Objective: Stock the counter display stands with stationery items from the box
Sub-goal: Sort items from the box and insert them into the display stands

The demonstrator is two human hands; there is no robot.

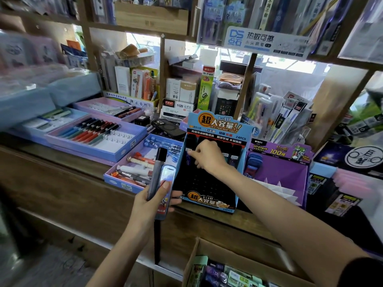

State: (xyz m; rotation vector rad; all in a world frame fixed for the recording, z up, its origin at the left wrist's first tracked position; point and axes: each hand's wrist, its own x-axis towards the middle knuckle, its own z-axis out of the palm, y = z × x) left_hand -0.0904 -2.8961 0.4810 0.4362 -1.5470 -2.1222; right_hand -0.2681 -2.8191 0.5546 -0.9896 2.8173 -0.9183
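Right hand (209, 156) extended forward into the blue stand (217, 125), fingers curled, thumb and forefinger pinching what appears to be a dark case (189, 157) in the top row; detail there is dim. Left hand (149, 201) raised just left of the stand, gripping two upright cases (163, 179). The box (192, 257) sits below the right forearm, holding more packs. The stand rests on the wooden counter (62, 162) beside pen trays (128, 146); stocked shelves (145, 23) stand behind.

"24PCS" on blue display stand (209, 125)
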